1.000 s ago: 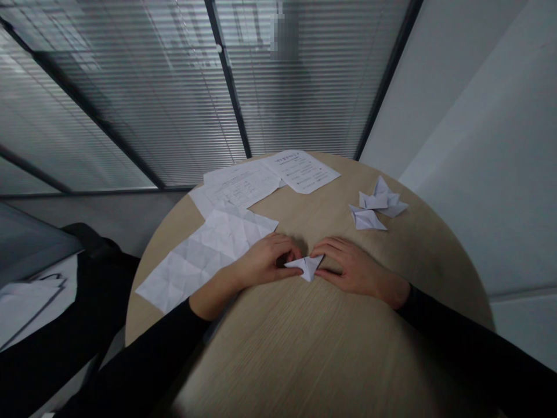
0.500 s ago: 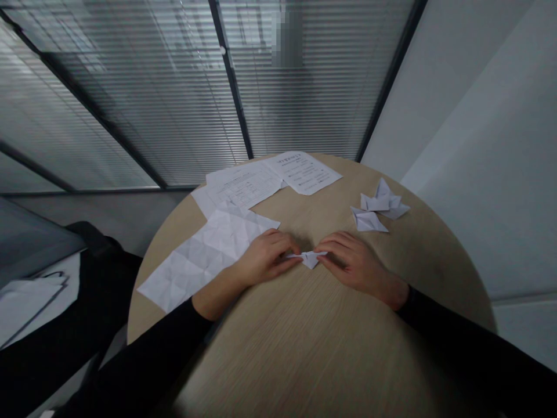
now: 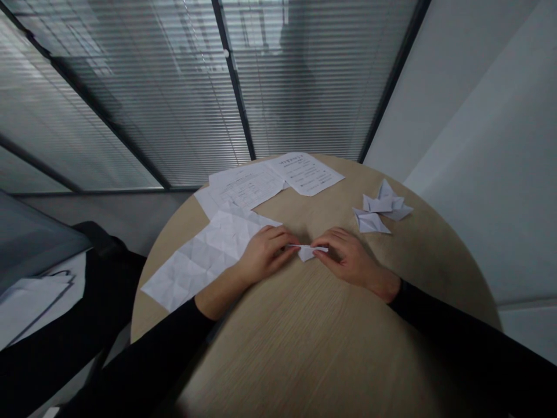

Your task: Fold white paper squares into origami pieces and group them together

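A small folded piece of white paper (image 3: 307, 253) is held between my two hands just above the round wooden table. My left hand (image 3: 267, 252) pinches its left end between thumb and fingers. At the other end, my right hand (image 3: 343, 255) closes thumb and fingers on the paper. A thin straight edge runs along its top, and a pointed flap hangs below. Under and beside my left forearm lies a large creased white sheet (image 3: 198, 258). Several folded paper pieces (image 3: 378, 206) sit in a loose cluster beyond my right hand.
Printed sheets (image 3: 304, 174) overlap at the far side of the round table (image 3: 331, 342). Glass panels with blinds (image 3: 183, 116) stand behind it, and a white wall (image 3: 491, 174) is at the right. Papers (image 3: 35, 302) rest on something black at the lower left.
My right hand has shifted slightly left and its grip on the folded paper has moved inward. The paper now shows a straighter top edge. The whole view has tilted a little.
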### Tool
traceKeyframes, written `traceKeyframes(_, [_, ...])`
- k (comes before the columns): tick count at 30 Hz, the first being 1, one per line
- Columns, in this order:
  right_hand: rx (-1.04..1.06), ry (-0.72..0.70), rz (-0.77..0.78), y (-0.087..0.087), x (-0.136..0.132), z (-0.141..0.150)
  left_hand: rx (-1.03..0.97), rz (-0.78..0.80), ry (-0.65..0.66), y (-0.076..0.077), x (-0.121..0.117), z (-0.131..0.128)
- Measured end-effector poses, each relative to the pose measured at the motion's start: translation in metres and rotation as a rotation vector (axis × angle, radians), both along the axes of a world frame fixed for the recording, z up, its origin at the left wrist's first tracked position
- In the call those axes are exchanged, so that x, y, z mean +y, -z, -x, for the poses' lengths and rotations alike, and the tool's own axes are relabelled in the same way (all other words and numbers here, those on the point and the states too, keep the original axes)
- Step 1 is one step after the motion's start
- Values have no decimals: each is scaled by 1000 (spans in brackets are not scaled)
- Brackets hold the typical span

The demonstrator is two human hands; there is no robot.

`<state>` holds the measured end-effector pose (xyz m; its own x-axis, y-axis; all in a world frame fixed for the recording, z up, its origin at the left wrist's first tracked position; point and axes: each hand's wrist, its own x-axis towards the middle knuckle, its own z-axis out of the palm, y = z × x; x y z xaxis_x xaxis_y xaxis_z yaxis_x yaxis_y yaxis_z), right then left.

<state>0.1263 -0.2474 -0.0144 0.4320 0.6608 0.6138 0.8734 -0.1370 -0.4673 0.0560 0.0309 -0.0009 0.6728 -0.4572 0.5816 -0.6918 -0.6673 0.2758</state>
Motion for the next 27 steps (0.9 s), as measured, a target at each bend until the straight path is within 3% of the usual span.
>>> traceKeyframes(4, [34,-44,13,-2,4,1,-76,-28,1,2,1,0])
traceKeyframes(11, [3,19,97,4,6,0,-34,-10,-26,1,-2,1])
traceKeyframes(18, [-112,129,-7,-2,14,-1,-60,143,-347,0,-3,0])
traceKeyframes(27, [-75,101,20,-1,30,4,115,107,-223,-1,-4,4])
